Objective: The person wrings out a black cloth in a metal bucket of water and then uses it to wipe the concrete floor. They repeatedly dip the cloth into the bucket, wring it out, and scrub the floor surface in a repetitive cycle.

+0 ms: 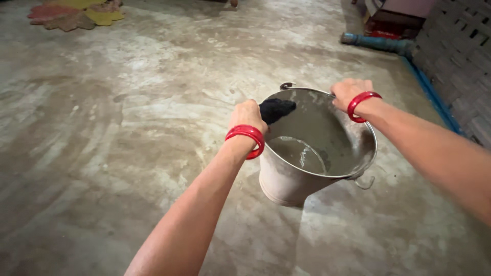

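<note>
Your left hand (pixel 247 114) is gripping the near-left rim of the bucket (pixel 286 179), and a cloth (pixel 276 109) is sticking out just beyond its fingers, hanging over the rim into the bucket. Your right hand (pixel 349 92) is holding the far-right rim, across the bucket's mouth from your left. Water (pixel 299 152) is lying inside the bucket, below and between your hands. The floor (pixel 102 153) is spreading out beneath the bucket. A mat (pixel 76 13) is lying far beyond your left hand, off to its left. A pipe (pixel 378 43) is running along the wall (pixel 460 56), beyond your right hand and to its right.
</note>
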